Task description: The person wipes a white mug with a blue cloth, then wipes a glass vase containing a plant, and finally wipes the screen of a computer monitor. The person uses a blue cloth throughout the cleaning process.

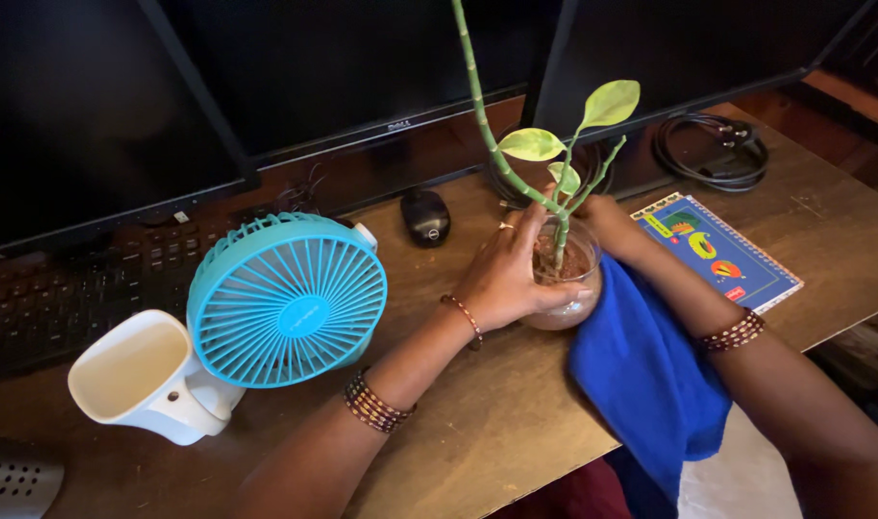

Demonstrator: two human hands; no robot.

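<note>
Cloth (650,375), blue and soft, is draped over the right forearm and hangs past the near edge of the desk (496,423); it looks limp and light, and would be gathered anywhere. Just beyond it a small round glass bowl (566,279) stands on the wood, toward the middle of the desk; it is clasped from the left by the left hand (506,274), fingers curled round its wall and thumb laid along the rim; the right hand (607,219) is pressed to the far side, but whether its fingers close cannot be told. The bowl is judged smooth, rigid, breakable and perhaps slippery; brown fill gives it some weight low down; it is best held by the wall with both palms, never by the plant (554,154), whose jointed green stem is stiff but tall and whose waxy leaves are tender. Nearer the left edge, a teal plastic fan (285,300) and a white mug (136,375) are set; a spiral notebook (717,252) lies toward the right edge; farther back a black mouse (425,216) and dark monitors (343,86) are seen.
</note>
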